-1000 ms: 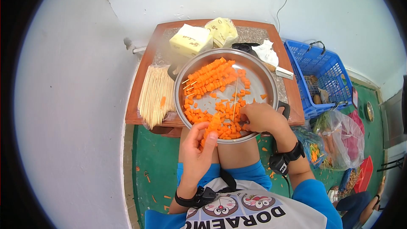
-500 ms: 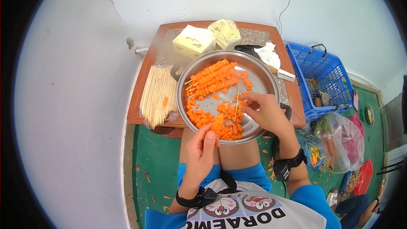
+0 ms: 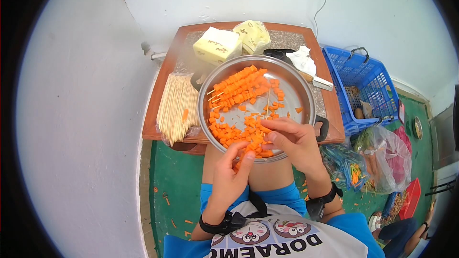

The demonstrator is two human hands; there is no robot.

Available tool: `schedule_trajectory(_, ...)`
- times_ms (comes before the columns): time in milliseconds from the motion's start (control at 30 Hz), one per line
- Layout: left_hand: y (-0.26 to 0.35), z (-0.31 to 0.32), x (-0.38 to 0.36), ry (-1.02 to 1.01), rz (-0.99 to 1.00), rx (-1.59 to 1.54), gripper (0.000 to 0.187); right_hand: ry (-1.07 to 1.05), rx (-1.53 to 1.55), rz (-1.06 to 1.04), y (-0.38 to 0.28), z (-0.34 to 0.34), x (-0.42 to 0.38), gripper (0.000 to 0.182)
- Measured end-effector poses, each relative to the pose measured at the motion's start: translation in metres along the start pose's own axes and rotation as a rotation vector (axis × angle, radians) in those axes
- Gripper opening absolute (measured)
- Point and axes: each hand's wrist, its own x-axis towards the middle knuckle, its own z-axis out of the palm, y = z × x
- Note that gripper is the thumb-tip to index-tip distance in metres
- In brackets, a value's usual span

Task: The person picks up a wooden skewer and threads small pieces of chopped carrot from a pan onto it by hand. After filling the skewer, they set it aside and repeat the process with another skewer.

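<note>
A round steel pan with dark handles sits at the table's front edge, partly over my lap. Finished carrot skewers lie stacked in its upper left, and loose cut carrot pieces fill the lower part. Over the front of the pan, my right hand pinches a bamboo skewer that points up and away; its lower end is hidden among carrot and fingers. Close beside it, my left hand is closed around a carrot piece, mostly covered by the fingers.
Bamboo skewers lie in a pile left of the pan. Behind it are tissue packs and a knife. A blue crate and plastic bags stand on the green floor at right. Another person's leg shows at lower right.
My right hand has moved down and toward my left hand, bringing the skewer lower. The left hand has dropped slightly, and its fingers now cover more of the carrot.
</note>
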Motion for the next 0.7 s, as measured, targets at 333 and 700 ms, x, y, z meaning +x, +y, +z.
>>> schedule_trajectory(333,-0.0020,0.0017,0.0007,0.019,0.081,0.084,0.024,0.030,0.160,0.124,0.0048,-0.0023,-0.0027,0.025)
schedule_trajectory(700,0.0005,0.0034,-0.0013,0.030,0.111,0.109,0.024,0.041,0.406,0.206,0.0056,-0.0065,-0.0032,0.025)
